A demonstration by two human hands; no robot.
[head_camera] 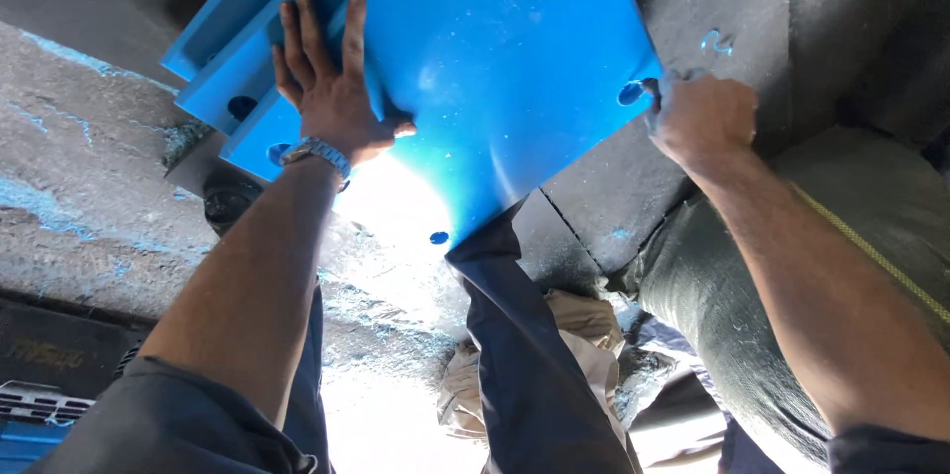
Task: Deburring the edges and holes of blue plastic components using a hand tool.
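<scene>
A large glossy blue metal plate with bolt holes near its corners fills the upper middle of the head view, resting over my knee. My left hand, with a wristwatch on its wrist, lies flat with fingers spread on the plate's left side, by a raised blue rib. My right hand is curled around the plate's right corner, beside a corner hole. Another hole shows at the plate's near corner.
The rough concrete floor carries blue paint smears. A dark grey sack lies at the right, crumpled cloth sits between my legs, and a dark machine housing occupies the lower left corner. A black round object sits under the plate's left edge.
</scene>
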